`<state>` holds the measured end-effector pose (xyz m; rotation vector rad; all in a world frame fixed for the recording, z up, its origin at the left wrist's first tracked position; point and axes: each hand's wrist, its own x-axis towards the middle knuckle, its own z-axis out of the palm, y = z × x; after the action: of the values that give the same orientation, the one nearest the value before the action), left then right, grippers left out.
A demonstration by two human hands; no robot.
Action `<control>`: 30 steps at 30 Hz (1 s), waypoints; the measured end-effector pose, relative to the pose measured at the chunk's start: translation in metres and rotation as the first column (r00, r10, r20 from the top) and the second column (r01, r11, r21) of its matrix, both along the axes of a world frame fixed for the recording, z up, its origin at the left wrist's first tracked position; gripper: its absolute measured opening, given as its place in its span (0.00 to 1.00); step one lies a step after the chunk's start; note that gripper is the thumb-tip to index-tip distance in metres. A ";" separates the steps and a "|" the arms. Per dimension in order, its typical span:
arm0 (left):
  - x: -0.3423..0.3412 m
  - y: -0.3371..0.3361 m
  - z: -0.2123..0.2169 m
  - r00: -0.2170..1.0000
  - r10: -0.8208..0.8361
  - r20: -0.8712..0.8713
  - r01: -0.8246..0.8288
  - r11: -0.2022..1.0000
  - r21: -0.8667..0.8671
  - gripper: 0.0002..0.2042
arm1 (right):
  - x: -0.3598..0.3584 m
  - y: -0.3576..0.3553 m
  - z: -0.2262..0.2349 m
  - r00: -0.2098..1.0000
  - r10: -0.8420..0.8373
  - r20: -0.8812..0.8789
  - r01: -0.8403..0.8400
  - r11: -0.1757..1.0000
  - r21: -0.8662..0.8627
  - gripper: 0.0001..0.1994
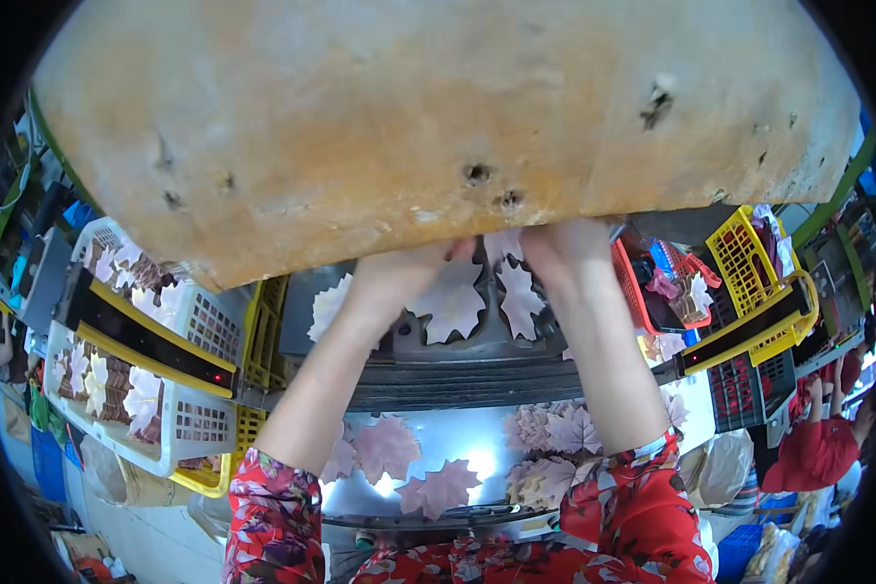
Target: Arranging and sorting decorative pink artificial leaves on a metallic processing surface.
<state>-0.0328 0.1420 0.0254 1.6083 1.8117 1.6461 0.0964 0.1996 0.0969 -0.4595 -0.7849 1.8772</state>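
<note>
Both my arms reach forward under a large, worn tan board [438,127] that covers the upper part of the view. My left hand [406,275] is over a dark plate [438,355], beside a pale pink leaf-shaped piece [452,304]. The board's edge hides most of its fingers; a thumb tip shows. My right hand [572,255] is opposite, close to a narrower leaf-shaped piece [521,300], its fingertips also hidden. A further pale piece [502,245] lies between the hands, partly under the board. Whether either hand holds something is not visible.
Yellow-and-black bars [146,336] [749,326] flank the plate. Nearer me, a shiny metal surface [365,501] bears loose and stacked leaf pieces [555,433]. White baskets [200,423] of leaf stacks stand left; a red basket [633,282] and yellow crate [730,238] stand right. Another person [818,453] is far right.
</note>
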 end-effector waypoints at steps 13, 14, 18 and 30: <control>0.086 -0.155 -0.009 0.432 -0.387 0.814 0.408 0.889 0.206 0.34 | 0.188 -0.098 -0.062 0.326 0.883 0.338 -0.794 0.449 -0.409 0.13; 0.089 -0.194 -0.027 0.781 -0.218 0.585 0.345 0.932 -0.114 0.33 | 0.194 -0.122 -0.065 0.391 0.839 0.378 -0.754 0.527 -0.391 0.14; 0.144 -0.315 -0.062 0.958 0.218 0.184 -0.061 0.787 -0.614 0.18 | 0.286 -0.193 -0.142 0.358 0.081 0.930 -0.422 0.903 0.084 0.12; 0.155 -0.380 -0.164 0.621 0.652 0.435 -0.213 0.674 -0.707 0.07 | 0.351 -0.193 -0.228 0.300 0.219 0.929 -0.083 0.976 -0.203 0.08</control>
<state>0.1218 -0.2377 -0.1388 0.1930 2.0790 1.3042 0.4472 0.0067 -0.1309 -1.7595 -1.5336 1.6845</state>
